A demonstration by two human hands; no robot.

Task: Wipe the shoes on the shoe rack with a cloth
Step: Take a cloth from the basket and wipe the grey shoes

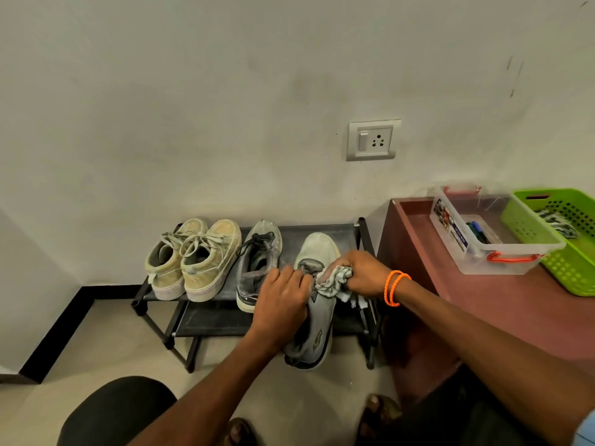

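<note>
A low black shoe rack [347,230] stands against the wall. On its top shelf sit a beige pair of sneakers [193,259] at the left and a single grey sneaker [257,262] beside them. My left hand [280,300] grips a second grey sneaker [317,333], held in front of the rack with its toe pointing toward the wall. My right hand [360,272] holds a crumpled grey cloth [331,281] against the lace area of that sneaker. Orange bands circle my right wrist.
A dark red table [515,304] stands right of the rack, bearing a clear plastic box [467,252] and a green basket [576,268]. A wall socket [373,141] is above the rack. My knee and sandalled feet show at the bottom edge.
</note>
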